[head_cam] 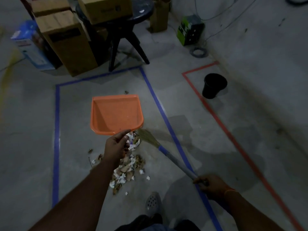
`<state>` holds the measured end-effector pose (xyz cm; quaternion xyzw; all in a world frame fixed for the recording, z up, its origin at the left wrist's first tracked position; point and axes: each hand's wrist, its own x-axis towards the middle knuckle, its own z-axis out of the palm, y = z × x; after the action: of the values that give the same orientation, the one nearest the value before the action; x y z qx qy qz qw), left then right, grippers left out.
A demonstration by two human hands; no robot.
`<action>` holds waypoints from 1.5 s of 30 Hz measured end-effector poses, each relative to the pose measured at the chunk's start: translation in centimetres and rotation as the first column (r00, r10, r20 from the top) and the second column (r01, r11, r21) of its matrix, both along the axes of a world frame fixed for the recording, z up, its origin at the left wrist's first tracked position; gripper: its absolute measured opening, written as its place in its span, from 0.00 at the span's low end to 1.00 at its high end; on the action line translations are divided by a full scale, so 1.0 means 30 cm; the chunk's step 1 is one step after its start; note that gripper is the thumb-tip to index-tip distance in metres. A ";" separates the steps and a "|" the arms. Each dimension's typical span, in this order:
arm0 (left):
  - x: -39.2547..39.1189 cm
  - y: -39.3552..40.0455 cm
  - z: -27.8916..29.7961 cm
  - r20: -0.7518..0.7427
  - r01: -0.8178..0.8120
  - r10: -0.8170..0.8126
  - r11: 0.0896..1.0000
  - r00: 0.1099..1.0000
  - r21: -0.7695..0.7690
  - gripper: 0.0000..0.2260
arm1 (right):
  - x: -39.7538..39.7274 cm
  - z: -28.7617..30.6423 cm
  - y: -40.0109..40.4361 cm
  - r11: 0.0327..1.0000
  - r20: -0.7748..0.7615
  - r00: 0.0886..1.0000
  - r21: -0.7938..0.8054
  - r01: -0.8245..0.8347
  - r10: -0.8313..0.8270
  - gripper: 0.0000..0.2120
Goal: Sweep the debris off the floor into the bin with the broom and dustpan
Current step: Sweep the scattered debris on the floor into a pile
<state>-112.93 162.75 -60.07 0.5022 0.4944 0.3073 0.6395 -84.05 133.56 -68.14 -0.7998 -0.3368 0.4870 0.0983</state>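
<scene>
The left hand (116, 145) grips the handle of an orange plastic dustpan (116, 114) above a pile of paper scraps and dry leaf debris (128, 169) on the grey concrete floor (200, 139). The right hand (211, 184) holds a grey-handled straw broom (166, 152), its bristles beside the dustpan. A black round bin (214, 85) stands well apart, inside red tape lines (221, 124).

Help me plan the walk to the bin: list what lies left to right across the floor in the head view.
Blue tape's left strip → orange dustpan → broom → red tape, with the black bin standing inside it, further back.
</scene>
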 end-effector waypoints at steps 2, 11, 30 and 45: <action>0.022 0.043 0.005 -0.018 -0.031 0.031 0.999 0.999 0.011 0.12 | 0.066 0.018 0.084 0.996 0.029 0.996 0.018 -0.083 0.082 0.19; 0.134 0.154 -0.003 -0.010 -0.208 0.208 0.978 0.978 0.003 0.13 | 0.378 -0.052 0.473 0.996 0.119 0.992 0.076 -0.050 0.040 0.13; 0.718 0.069 0.036 -0.015 -0.688 0.688 0.725 0.725 0.006 0.13 | 1.138 -0.026 0.938 0.851 -0.135 0.841 0.030 -0.525 0.524 0.13; 0.978 0.176 -0.022 -0.012 -0.832 0.833 0.554 0.554 0.025 0.13 | 1.403 -0.060 1.646 0.817 0.106 0.826 0.117 -0.564 0.554 0.14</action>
<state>-83.60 168.03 -60.75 0.2179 0.6774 0.5714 0.4089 -41.97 182.94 -69.94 -0.6724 -0.5938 0.4419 -0.0032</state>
